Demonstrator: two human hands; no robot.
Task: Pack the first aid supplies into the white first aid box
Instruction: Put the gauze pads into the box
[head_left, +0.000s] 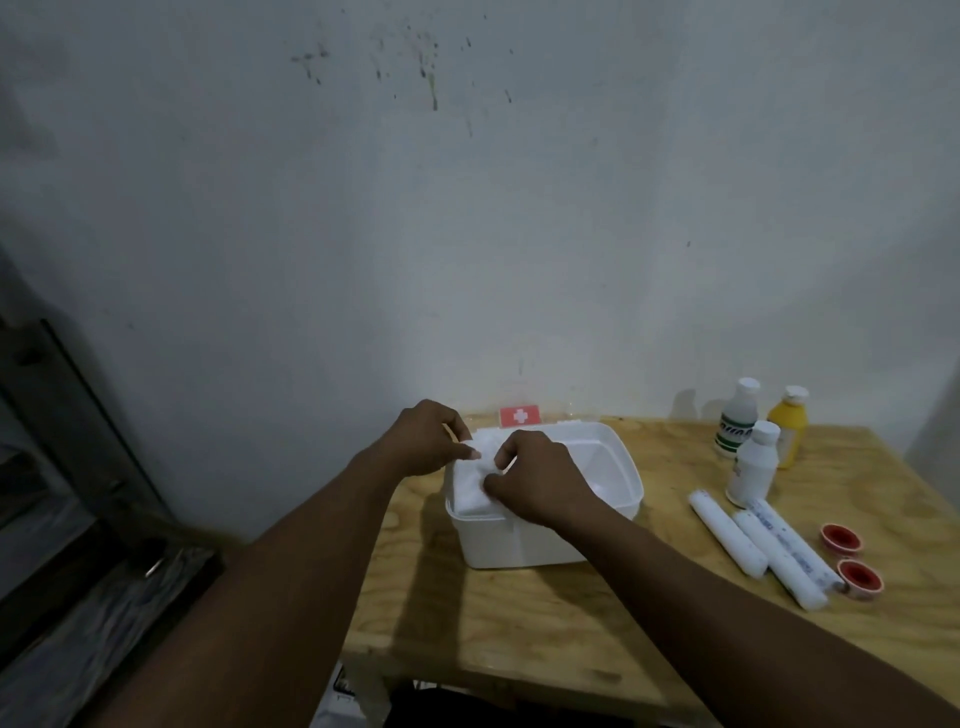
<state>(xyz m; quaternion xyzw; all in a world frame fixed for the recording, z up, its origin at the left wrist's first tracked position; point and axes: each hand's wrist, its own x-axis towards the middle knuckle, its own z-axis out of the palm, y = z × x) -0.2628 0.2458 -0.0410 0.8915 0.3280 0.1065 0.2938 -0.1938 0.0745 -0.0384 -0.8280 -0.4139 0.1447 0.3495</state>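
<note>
Plywood table (519, 623) stands against a stained wall (467, 208), with the white first aid box (519, 540) open near its back left corner, lid (520, 416) with the red cross raised behind. Both hands meet over the box's left end: the left hand (423, 441) and right hand (540, 480) pinch a white cloth (475, 486) lying in it. To the right, well apart from the box, stand two white bottles (756, 462) and a yellow bottle (789, 423); nearer the front lie three white rolls (727, 532) and two red tape rolls (860, 577), close to the table's right edge. Bare board lies before the box
</note>
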